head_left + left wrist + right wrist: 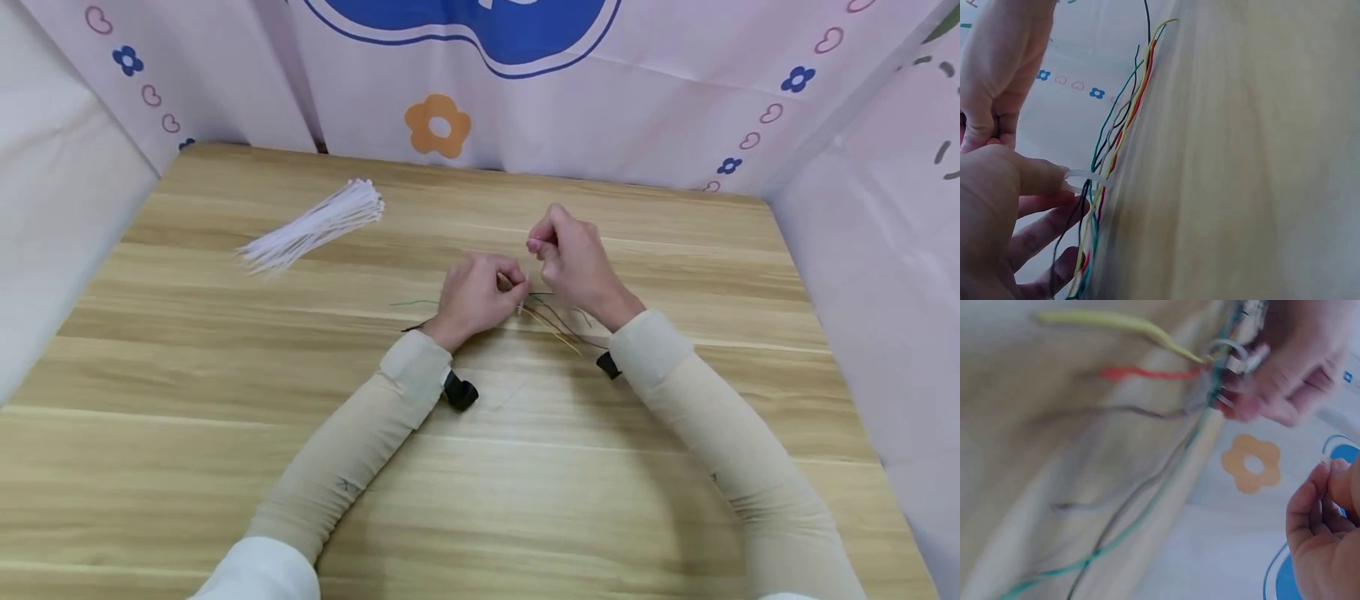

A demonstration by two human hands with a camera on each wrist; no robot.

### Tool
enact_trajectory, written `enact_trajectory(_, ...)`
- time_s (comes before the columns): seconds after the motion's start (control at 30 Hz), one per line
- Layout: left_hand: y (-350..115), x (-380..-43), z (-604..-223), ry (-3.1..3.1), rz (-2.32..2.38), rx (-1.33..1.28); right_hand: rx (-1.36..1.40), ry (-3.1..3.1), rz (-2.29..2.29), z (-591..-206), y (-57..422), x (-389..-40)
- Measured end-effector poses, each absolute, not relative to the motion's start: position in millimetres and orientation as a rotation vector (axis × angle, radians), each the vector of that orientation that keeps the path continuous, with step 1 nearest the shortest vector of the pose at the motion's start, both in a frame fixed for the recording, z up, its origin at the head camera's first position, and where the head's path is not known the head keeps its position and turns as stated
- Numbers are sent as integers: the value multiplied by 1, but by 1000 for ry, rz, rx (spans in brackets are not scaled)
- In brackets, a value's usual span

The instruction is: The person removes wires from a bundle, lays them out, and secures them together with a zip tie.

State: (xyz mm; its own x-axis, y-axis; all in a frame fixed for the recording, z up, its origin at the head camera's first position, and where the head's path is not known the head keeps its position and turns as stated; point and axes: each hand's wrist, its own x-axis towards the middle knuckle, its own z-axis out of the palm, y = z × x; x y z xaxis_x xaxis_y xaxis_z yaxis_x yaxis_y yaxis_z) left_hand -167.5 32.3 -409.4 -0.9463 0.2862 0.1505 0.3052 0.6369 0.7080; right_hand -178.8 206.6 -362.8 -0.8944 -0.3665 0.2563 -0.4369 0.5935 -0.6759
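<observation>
A bundle of thin wires (pixel 1124 125), in yellow, red, green, black and grey, runs beneath my left hand (pixel 477 292) over the wooden table. A white cable tie (pixel 1087 174) loops around the bundle, and my left thumb and index finger pinch it beside the wires. My left hand's other fingers spread behind the bundle. Higher and to the right, my right hand (pixel 581 260) is curled, its thumb and fingertips pinching the thin tail of the tie. In the right wrist view the loose wire ends fan out, with the green wire (pixel 1141 515) lowest.
A bunch of white cable ties (pixel 318 223) lies at the back left of the wooden table (pixel 225 467). Behind the table hangs a printed cloth (pixel 360 108). Small black devices sit by both sleeve cuffs.
</observation>
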Motion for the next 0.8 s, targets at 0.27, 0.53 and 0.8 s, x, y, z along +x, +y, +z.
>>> enact_trajectory(0.27, 30, -168, -404, -2893, -1224, -443, 732, -2766, 1255, -354, 211, -182)
enact_trajectory(0.53, 32, -167, -401, -2889, -1227, -425, 800, -2888, 1210, -365, 215, -179)
enact_trajectory(0.8, 37, -167, -405, -2835, -1313, -570, 782, -2861, 1121, -371, 215, -173)
